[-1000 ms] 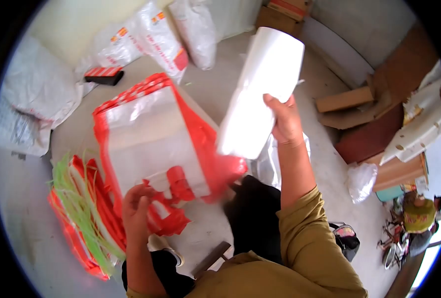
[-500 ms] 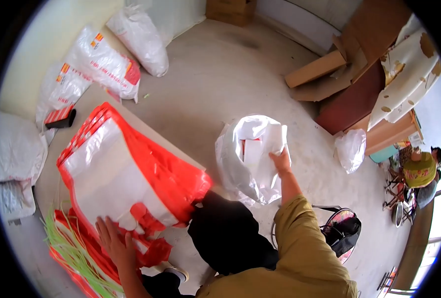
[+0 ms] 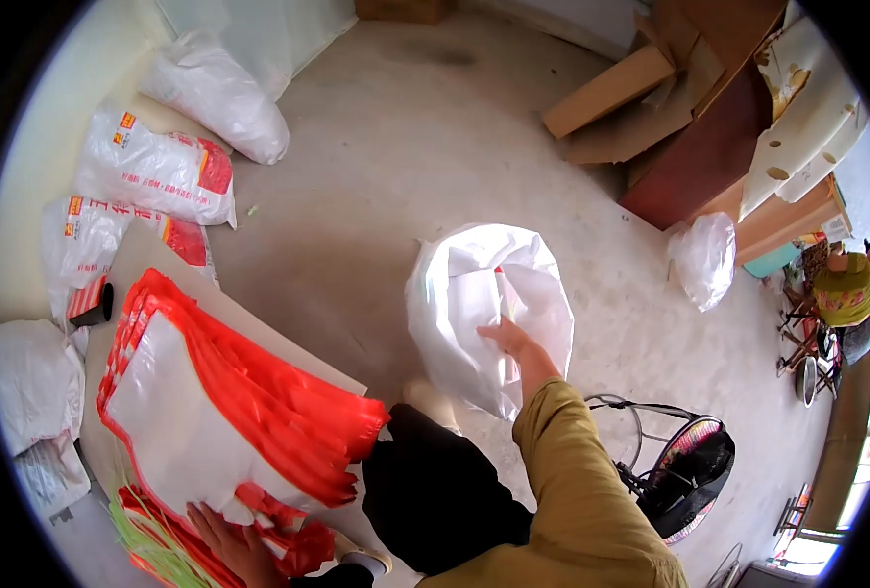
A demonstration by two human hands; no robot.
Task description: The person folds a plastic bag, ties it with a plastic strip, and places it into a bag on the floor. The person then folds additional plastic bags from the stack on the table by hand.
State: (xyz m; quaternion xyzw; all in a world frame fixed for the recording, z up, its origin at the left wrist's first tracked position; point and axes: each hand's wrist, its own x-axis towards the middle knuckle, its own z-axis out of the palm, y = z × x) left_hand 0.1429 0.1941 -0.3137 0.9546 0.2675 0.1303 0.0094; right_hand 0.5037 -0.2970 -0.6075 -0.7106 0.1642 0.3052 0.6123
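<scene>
My right hand [image 3: 509, 341] reaches into an open white plastic sack [image 3: 435, 363] standing on the floor. White folded pieces with a little red show inside the sack, against my fingers; whether I grip one cannot be made out. My left hand [image 3: 231, 549] lies with spread fingers on the lower edge of a stack of red and white plastic bags [image 3: 195, 392]. The stack rests on a board beside my left knee. Green strips [image 3: 151, 539] and more red plastic lie under and beside my left hand.
Filled white sacks [image 3: 156, 167] lean along the left wall. Cardboard boxes [image 3: 611, 93] are piled at the upper right, near a small clear plastic bag [image 3: 703, 260]. A fan [image 3: 685, 475] with black cloth on it lies to the right. A person [image 3: 846, 289] sits at the far right.
My right hand has carried the white folded piece down into the white sack. My left hand has gone from curled fingers to flat on the bag stack. The view has shifted.
</scene>
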